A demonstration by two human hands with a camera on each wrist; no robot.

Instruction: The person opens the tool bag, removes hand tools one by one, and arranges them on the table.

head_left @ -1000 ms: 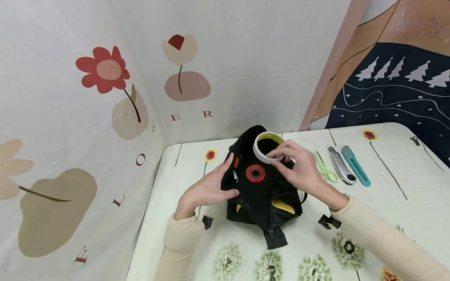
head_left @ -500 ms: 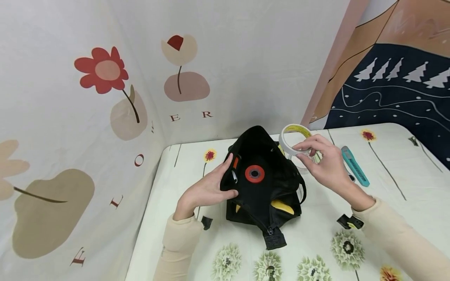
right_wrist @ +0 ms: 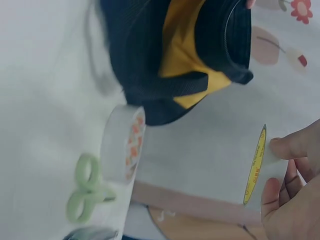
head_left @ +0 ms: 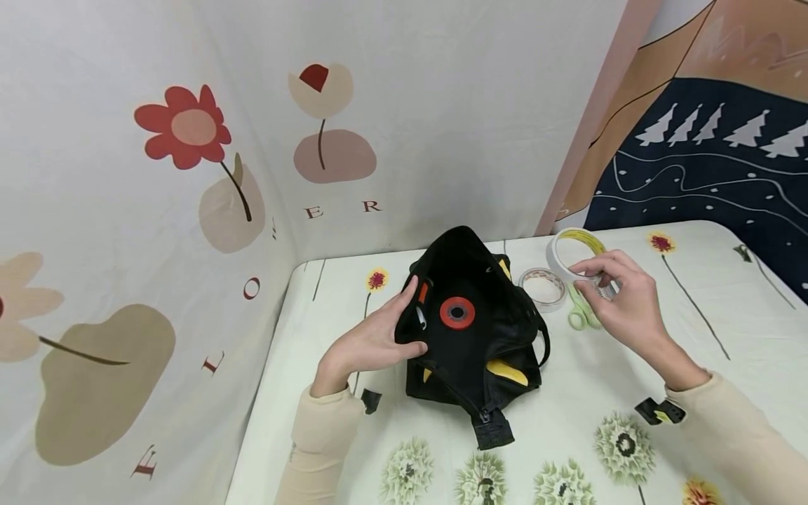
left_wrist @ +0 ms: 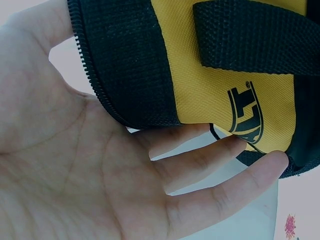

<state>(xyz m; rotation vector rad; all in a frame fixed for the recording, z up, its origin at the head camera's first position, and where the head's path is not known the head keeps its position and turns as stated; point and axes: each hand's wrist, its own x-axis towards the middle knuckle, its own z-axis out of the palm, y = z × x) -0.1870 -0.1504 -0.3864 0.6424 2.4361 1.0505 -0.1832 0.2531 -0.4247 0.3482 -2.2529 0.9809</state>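
- Nearest: zip tail (head_left: 494,429) points twd viewer from bag (head_left: 463,368).
- L hand (head_left: 372,340) at bag's L rim: thumb at zip edge, other fingers along yellow outer side, i.e. clamped on rim, prob. lightly. If hold slackens or tugs, soft mouth cd sag shut, or bag tip & red disc (head_left: 457,313) inside slide. Cause: floppy walls, one side held.
- Strap loop (head_left: 547,344) sticks out bag's R side; poss. snag if R arm passes low.
- R hand (head_left: 625,305): fingers clamped on white tape ring (head_left: 556,263), held up off desk (head_left: 600,379), R of bag & outside it. Pinched at one stretch of rim only, so may pivot or slip; dropped on edge, it cd roll.
- Beyond: green scissors (head_left: 581,306), then clear tape roll (head_left: 548,306) nr bag. If ring comes down here, prob. lands tilted on one or shoves it. Cause: tight spacing; R hand also blocks view of desk behind.
- Far: printed cloth (head_left: 442,175) at desk's back; runaway ring wd prob. fetch up there.
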